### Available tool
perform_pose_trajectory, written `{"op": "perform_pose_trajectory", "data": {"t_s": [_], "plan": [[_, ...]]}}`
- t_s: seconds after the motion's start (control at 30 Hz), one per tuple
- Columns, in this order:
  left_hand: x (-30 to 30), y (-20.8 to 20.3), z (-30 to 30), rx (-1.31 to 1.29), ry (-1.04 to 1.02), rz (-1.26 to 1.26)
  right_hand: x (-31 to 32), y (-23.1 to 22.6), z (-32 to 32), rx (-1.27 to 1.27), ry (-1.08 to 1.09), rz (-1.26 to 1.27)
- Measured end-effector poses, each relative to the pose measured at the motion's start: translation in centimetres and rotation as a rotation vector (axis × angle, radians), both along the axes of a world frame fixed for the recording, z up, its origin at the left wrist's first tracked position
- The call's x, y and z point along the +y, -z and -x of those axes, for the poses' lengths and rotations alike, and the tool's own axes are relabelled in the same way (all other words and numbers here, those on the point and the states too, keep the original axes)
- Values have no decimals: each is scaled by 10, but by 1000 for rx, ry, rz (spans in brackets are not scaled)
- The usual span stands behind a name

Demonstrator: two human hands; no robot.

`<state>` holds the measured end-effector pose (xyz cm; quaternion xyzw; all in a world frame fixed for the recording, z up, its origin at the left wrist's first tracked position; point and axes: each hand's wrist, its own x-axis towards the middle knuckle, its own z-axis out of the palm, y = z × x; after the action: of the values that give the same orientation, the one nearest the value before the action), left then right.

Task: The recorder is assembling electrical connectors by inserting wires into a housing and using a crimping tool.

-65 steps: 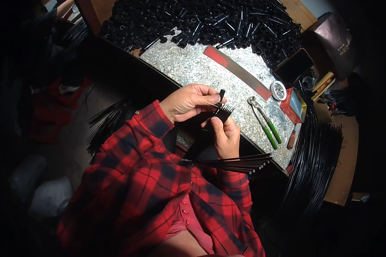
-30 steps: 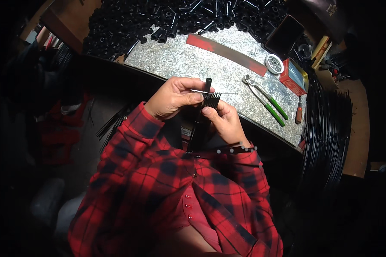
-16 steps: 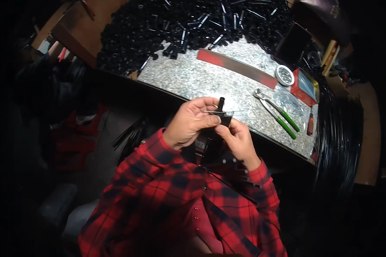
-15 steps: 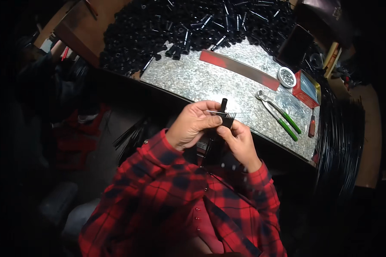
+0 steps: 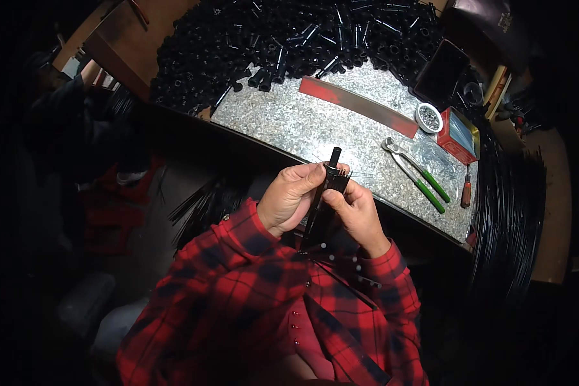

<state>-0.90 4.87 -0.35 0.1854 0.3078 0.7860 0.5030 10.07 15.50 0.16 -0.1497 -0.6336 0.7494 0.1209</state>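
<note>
In front of my chest, just off the table's near edge, both hands hold what looks like an umbrella frame [image 5: 336, 156], a black tube with several thin black ribs gathered around it. My left hand [image 5: 289, 198] is closed on it, thumb and fingertips pinching the collar below the tube's upper end. On the other side my right hand [image 5: 356, 213] grips the bundled ribs, its thumb pressed against them. Fine wire [image 5: 361, 174] sticks out to the right beside the rib ends. Light-coloured tips [image 5: 323, 246] hang lower down near my right sleeve. The fingers partly hide the joint.
A large heap of black tubular parts [image 5: 289, 38] covers the table's far side. On the speckled tabletop [image 5: 270, 119] lie a red-and-grey flat bar [image 5: 360, 107], green-handled pincers [image 5: 418, 174], a white cup [image 5: 429, 118], a red box [image 5: 457, 136] and a screwdriver [image 5: 466, 188]. Long black rods [image 5: 511, 219] hang at right.
My left thumb has moved up off the ribs to the collar, uncovering more of the tube. The wire that showed by my left fingers now shows only on the right.
</note>
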Motion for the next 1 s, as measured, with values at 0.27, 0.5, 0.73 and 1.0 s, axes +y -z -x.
{"op": "perform_pose_trajectory", "data": {"t_s": [0.27,0.5,0.73,1.0], "plan": [[-3,-7,-6,-114,20,19,7,3,-3,-65,-57,62],[7,-4,-21,-17,-133,14,4,6,2,0,4,8],[8,-1,-17,37,-157,24,-4,-9,1,83,81,-330],[7,-9,-21,31,-85,38,0,-24,-8,-71,-8,-509]]}}
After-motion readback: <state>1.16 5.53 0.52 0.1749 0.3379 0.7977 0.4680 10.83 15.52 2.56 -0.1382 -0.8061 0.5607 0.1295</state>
